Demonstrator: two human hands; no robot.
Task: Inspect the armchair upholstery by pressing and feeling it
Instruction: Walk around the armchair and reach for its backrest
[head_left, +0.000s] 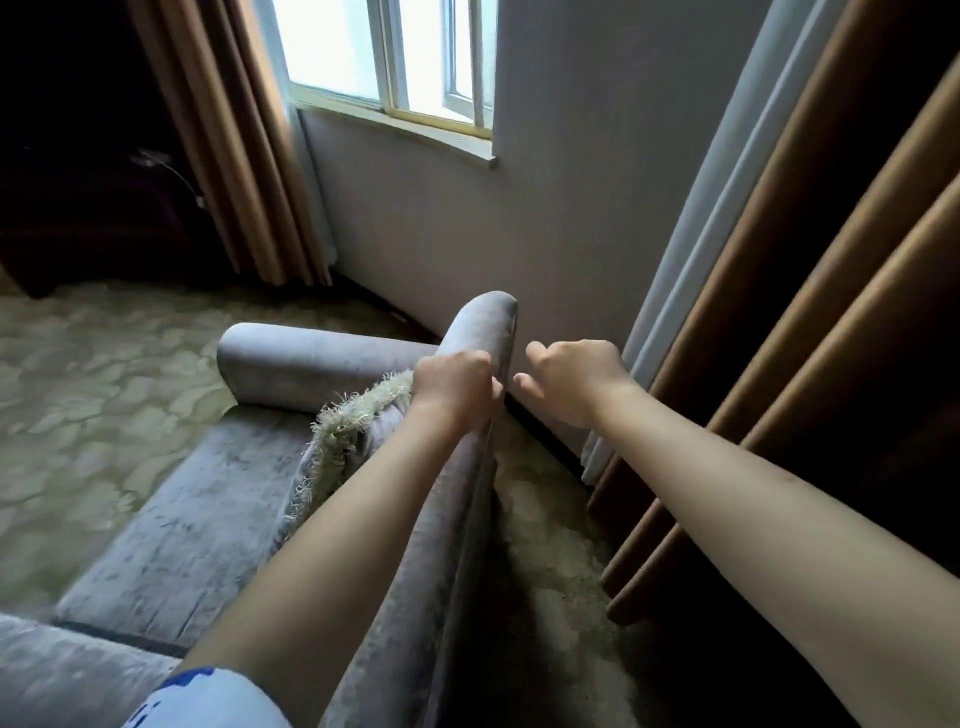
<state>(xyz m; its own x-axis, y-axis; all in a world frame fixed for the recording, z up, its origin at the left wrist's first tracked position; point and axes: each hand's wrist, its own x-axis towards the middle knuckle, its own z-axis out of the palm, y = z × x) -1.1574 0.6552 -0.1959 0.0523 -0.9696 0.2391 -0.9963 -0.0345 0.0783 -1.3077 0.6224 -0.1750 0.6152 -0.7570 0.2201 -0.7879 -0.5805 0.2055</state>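
One armchair (218, 499), one fringed cushion (343, 447), two hands (454, 387), two curtains (810, 322), one window (395, 57)

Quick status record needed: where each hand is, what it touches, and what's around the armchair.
left hand: curled on the top edge of the armchair backrest, touching it
right hand: loosely curled, in the air behind the backrest, touching nothing visible
cushion: fringed, leaning against the backrest, beside the left hand
armrest: far one, untouched
behind chair: wall, window, brown curtain
floor: patterned carpet
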